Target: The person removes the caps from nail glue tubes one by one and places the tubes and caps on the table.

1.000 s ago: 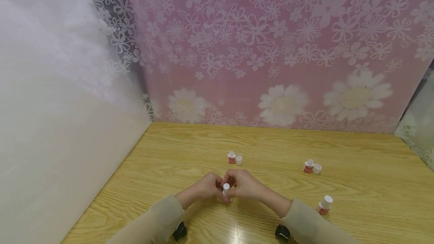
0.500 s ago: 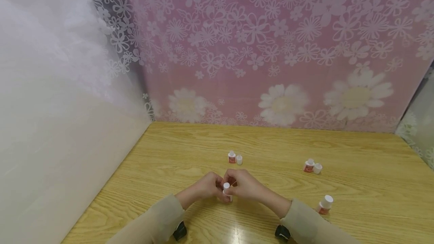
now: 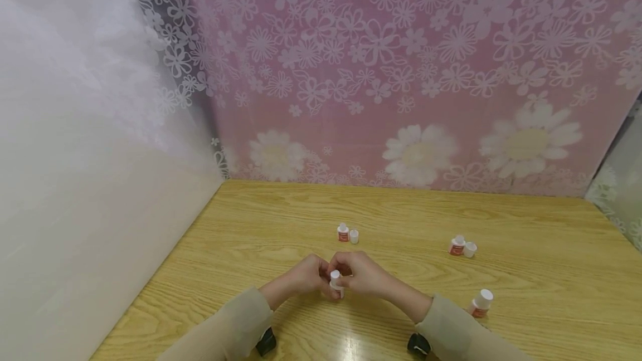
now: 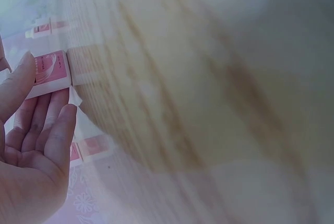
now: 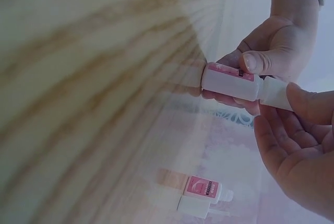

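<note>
Upright between both hands is a small white bottle [image 3: 339,292] with a red label and a white cap [image 3: 335,278] on top. My left hand [image 3: 306,276] grips the bottle's body; in the left wrist view the thumb lies on the label [image 4: 51,68] and the fingers behind it. My right hand [image 3: 365,275] pinches the cap, plainest in the right wrist view, where the thumb presses on the white cap [image 5: 275,93]. The bottle's base is at or close to the table; the exact contact cannot be told.
Behind the hands stands an uncapped bottle [image 3: 343,234] with its cap [image 3: 354,237] beside it. Farther right is another uncapped bottle [image 3: 457,246] with a cap [image 3: 470,249]. A capped bottle [image 3: 481,303] stands near the right sleeve. A floral curtain [image 3: 351,99] borders the wooden table [image 3: 261,210].
The right fingers have shifted slightly around the cap, and more of the bottle's red label shows now. The left hand and the other bottles stay in place.
</note>
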A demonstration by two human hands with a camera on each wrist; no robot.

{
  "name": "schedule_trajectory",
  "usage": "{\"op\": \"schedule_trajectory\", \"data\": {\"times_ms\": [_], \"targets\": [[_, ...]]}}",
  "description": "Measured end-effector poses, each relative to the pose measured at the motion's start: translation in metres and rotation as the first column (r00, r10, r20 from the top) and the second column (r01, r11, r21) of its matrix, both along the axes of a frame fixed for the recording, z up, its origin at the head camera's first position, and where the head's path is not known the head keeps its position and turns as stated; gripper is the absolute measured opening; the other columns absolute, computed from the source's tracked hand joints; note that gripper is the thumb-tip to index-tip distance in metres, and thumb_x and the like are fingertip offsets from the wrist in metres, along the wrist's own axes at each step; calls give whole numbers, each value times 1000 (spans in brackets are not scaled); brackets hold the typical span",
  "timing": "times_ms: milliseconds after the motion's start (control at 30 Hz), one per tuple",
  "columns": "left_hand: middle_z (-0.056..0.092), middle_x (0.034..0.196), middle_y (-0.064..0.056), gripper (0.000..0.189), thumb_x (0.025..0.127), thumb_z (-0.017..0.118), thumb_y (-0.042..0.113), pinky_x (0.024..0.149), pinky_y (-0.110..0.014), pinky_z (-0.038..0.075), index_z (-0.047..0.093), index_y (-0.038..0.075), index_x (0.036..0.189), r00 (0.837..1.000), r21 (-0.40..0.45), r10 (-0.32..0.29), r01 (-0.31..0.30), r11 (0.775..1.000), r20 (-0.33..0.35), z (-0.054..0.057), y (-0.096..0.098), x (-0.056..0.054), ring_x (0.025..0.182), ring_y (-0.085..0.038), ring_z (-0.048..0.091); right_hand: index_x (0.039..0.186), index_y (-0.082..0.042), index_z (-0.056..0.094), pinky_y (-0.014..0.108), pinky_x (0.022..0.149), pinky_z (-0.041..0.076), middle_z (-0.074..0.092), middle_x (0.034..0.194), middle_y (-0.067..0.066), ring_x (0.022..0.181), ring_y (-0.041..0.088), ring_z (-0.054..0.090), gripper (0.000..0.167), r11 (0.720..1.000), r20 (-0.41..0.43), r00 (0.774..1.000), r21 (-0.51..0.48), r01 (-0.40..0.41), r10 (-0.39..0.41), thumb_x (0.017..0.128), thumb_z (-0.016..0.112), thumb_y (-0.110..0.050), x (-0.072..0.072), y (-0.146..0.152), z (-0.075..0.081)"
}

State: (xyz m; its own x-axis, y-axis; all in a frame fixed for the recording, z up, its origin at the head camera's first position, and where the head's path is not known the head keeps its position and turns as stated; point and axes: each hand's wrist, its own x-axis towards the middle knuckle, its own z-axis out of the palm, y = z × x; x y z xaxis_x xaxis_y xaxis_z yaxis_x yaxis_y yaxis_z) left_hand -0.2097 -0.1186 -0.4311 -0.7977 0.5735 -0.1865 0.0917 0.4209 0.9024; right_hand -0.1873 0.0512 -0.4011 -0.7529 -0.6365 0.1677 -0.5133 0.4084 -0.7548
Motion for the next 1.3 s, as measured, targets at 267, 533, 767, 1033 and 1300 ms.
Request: {"op": "schedule_trajectory", "data": {"times_ms": [267,533,767,1033,1300], "targets": [[66,72,-8,13,66,73,-5,62,-23,44,68,0,77,1000,5,-10,10,1000,5,2,0,0,67,-10,58,88,-6,58,27,73,45,61,89,3,86,12,56,14,1000,10,1000,-5,-30,30,79,62,4,-1,1,0],[65,68,-3,12,65,76,0,60,-21,41,68,2,73,999,-11,-19,19,1000,-26,1,-1,-2,64,-6,50,86,-8,56,32,77,44,61,84,-2,83,10,57,21,1000,30,1000,16,4,-4,71,69,0,-1,0,2],[64,65,-3,11,65,76,2,57,-21,39,67,0,71,999,-27,-8,7,1000,-41,0,-2,-2,61,-6,48,76,-8,53,24,61,43,56,68,-6,68,11,54,22,996,-3,997,33,79,-79,69,73,-4,0,-2,3],[64,66,-4,11,65,75,-2,55,-21,40,67,0,71,999,-18,-7,6,1000,-34,0,-1,-2,60,-7,50,77,-10,53,23,60,42,56,69,-7,66,5,51,19,998,-16,998,35,57,-57,73,71,-3,-1,-1,2],[65,70,-5,14,65,74,-4,54,-21,42,68,-1,77,999,0,-35,35,999,-37,3,-1,0,62,-7,55,81,-7,56,24,63,44,59,74,-2,69,7,53,16,1000,-20,999,1,28,-28,75,66,3,-1,-1,2]]}}
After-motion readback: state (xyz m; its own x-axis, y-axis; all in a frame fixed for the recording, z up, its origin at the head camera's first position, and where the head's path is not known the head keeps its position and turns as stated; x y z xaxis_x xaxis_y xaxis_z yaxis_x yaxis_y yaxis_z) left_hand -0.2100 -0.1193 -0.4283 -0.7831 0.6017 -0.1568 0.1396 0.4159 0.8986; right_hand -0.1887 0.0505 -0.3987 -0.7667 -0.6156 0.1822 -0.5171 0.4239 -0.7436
